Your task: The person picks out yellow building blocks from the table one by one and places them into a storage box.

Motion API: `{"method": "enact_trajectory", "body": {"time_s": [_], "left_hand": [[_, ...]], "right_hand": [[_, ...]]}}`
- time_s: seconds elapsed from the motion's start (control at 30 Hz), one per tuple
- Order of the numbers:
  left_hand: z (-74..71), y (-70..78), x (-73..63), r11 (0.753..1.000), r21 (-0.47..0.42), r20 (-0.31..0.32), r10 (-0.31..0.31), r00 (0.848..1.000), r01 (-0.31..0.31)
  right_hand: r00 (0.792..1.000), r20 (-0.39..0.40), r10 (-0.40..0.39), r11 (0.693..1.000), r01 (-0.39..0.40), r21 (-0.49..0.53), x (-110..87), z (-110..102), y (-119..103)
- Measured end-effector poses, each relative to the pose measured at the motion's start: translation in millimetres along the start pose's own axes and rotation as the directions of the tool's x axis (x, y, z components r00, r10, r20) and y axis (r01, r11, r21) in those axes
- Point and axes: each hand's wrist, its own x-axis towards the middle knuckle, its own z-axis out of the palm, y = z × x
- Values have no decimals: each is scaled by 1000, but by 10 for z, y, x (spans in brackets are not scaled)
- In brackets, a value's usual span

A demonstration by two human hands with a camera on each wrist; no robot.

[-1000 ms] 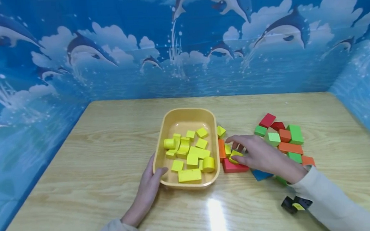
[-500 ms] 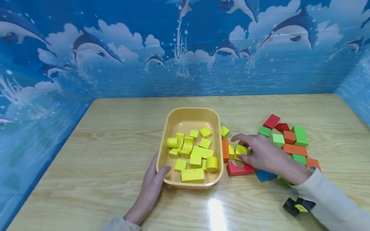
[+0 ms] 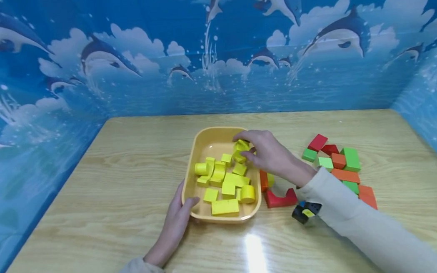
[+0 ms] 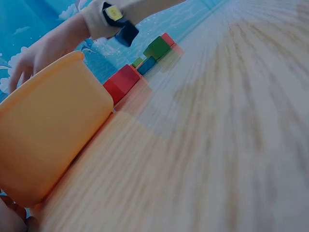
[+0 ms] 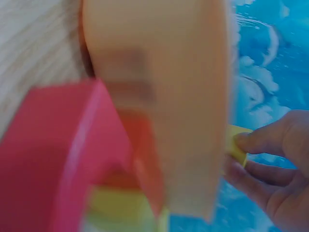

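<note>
A yellow plastic tray [image 3: 211,142] with several yellow blocks in it stands mid-table. My left hand [image 3: 176,214] grips its near left side, with the thumb over the rim. Above the tray's far right corner, my right hand [image 3: 270,152] pinches a yellow block [image 3: 241,145] between thumb and fingers. In the right wrist view that yellow block [image 5: 237,141] shows past the tray's wall [image 5: 188,96]. Right of the tray lie a red arch block [image 3: 280,199], an orange block [image 3: 264,181] and a yellow block [image 3: 270,179], partly hidden.
Red, green and orange blocks [image 3: 344,175] lie in a loose group to the right, partly behind my right sleeve [image 3: 352,214]. A dolphin-print backdrop [image 3: 215,86] closes off the far side and both sides of the wooden table [image 3: 137,158].
My right hand has picked up a yellow block beside the red arch block and carried it left and away from me, over the tray. My left hand stays on the tray.
</note>
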Motion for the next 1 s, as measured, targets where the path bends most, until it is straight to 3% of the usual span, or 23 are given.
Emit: {"method": "enact_trajectory", "body": {"time_s": [0.2, 0.3, 0.43, 0.77, 1.0], "left_hand": [[10, -18, -25, 1000, -1, 3, 4, 1000, -4], [21, -15, -28, 1000, 3, 3, 21, 1000, -21], [34, -14, -28, 1000, 6, 2, 30, 1000, -30], [42, -10, -3, 999, 30, 1, 15, 1000, -15], [11, 5, 3, 999, 31, -5, 29, 1000, -29]], "right_hand": [[995, -33, -91, 992, 94, 83, 198, 366, -19], [987, -62, -151, 986, 155, 55, 279, 467, -18], [984, -51, -172, 985, 171, -16, 347, 539, -10], [1000, -28, -8, 998, 7, -59, 331, 554, 5], [999, -44, 24, 997, -27, -70, 333, 546, 1]]}}
